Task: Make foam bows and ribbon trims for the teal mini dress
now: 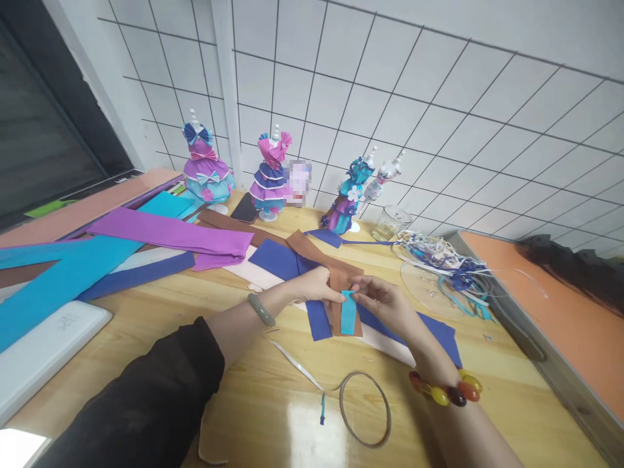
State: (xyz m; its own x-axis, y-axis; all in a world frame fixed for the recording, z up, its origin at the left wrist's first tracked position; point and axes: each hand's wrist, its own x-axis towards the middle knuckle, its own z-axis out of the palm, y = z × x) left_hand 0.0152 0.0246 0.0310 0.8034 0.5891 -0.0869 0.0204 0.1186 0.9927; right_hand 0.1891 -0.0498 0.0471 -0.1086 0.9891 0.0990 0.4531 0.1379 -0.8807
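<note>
At the back right of the worktop [263, 403], clear glass [391, 223]: stands upright near the tiled wall [292, 71]; contents too faint to tell.
Round clear plate [414, 283]: lies in front of the glass; carries a loose tangle of narrow ribbon scraps [439, 257] in white, navy and turquoise, spilling past the rim on the right.
Turquoise piece [348, 315]: lies on the brown strip [340, 281], between both hands; small, flat, oblong.
Right hand [383, 302]: pinches the upper right corner of the turquoise piece, fingers narrow and bent; wears a bracelet of large glossy beads [448, 394].
Left hand [312, 286]: reaches a thumb to the upper left corner, other fingers curled close and partly hidden; cannot tell whether gripping cloth; wears a smooth green bangle [260, 311].
Navy strips [274, 258]: cross beneath the brown strip, wide and straight-edged.
Purple band [170, 235]: doubled over at the right end, softly creased, lies across a broad turquoise band [73, 279].
Miniature dress forms [208, 175]: stand along the wall; three in layered cloth with bows, ruffles or flowers, one in pale print.
Thin hoop [342, 406]: lies in front of the hands, beside a pale narrow ribbon [297, 365].
</note>
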